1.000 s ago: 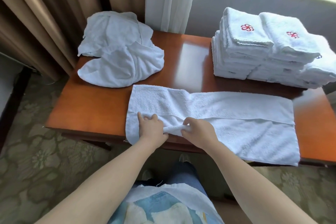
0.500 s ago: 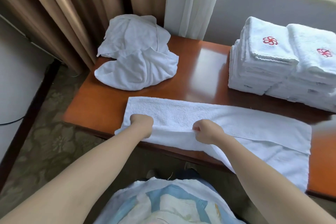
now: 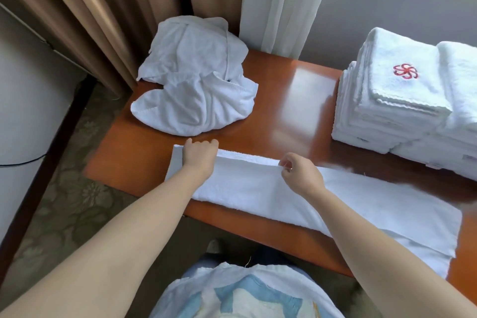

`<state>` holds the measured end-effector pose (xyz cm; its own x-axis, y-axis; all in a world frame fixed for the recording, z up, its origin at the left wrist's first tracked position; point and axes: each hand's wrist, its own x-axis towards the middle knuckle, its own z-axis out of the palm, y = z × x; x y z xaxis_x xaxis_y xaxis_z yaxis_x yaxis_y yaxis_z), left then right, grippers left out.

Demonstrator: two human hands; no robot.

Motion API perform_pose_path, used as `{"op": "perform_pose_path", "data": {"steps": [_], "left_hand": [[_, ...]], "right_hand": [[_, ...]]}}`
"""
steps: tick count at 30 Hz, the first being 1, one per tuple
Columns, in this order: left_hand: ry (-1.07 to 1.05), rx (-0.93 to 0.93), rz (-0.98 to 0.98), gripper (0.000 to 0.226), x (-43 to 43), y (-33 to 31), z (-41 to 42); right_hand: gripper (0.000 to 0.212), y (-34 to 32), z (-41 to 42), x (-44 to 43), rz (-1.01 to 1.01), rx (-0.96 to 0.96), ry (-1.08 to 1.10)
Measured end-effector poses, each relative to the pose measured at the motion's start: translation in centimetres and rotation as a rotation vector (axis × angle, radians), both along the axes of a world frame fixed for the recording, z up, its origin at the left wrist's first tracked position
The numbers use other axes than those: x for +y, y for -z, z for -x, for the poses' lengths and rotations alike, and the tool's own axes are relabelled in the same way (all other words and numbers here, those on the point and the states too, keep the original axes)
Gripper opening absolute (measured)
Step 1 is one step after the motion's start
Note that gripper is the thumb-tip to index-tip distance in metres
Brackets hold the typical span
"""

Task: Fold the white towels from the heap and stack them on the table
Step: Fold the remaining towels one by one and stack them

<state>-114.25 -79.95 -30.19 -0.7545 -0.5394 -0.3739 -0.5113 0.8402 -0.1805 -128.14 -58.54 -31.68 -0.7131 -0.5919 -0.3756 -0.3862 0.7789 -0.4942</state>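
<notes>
Far left: a pale grey panel stands beside brown curtains, with patterned carpet below.

Left rear of the wooden table: the heap of unfolded white towels lies crumpled against the curtains, apart from the work in front.

Left hand: positioned at the left end of the towel under fold. The fingers are curled over its far edge and grip the doubled layer there, knuckles up.

Towel under fold: it lies lengthwise along the near side of the table, running from the left hand down toward the right. The left portion is doubled over lengthwise. The right portion lies flatter, and its end reaches the table's near edge; whether it overhangs cannot be told.

Right hand: positioned near the middle of the towel's length. Thumb and forefinger pinch the far edge of the upper layer, and the remaining fingers are curled in.

Centre rear: a white sheer curtain hangs behind the table. The polished tabletop below it shows a bright reflection.

Right rear: the stack of folded white towels sits on the table in neat tiers, well apart from the heap. The top towel bears a red flower emblem. A second folded pile adjoins it at the frame edge.
</notes>
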Motion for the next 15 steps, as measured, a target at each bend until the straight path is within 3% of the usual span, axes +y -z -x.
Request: {"op": "perform_pose_path", "data": {"steps": [3, 6, 10, 12, 15], "left_hand": [[-0.025, 0.032, 0.039, 0.036, -0.6, 0.7, 0.0], [0.008, 0.117, 0.087, 0.051, -0.7, 1.4, -0.4], [0.233, 0.348, -0.094, 0.049, 0.9, 2.2, -0.5], [0.311, 0.312, -0.231, 0.048, 2.2, 2.6, -0.3], [0.221, 0.169, -0.299, 0.054, 3.7, 3.6, -0.2]], "right_hand": [[0.027, 0.9, 0.6, -0.4, 0.012, 0.007, -0.004], [0.025, 1.5, 0.9, -0.9, 0.015, 0.0, 0.006], [0.023, 2.0, 1.1, -1.1, -0.018, -0.005, 0.024], [0.021, 2.0, 1.0, -1.2, -0.015, -0.01, 0.036], [0.021, 1.8, 0.8, -1.1, -0.027, -0.002, 0.029]]}}
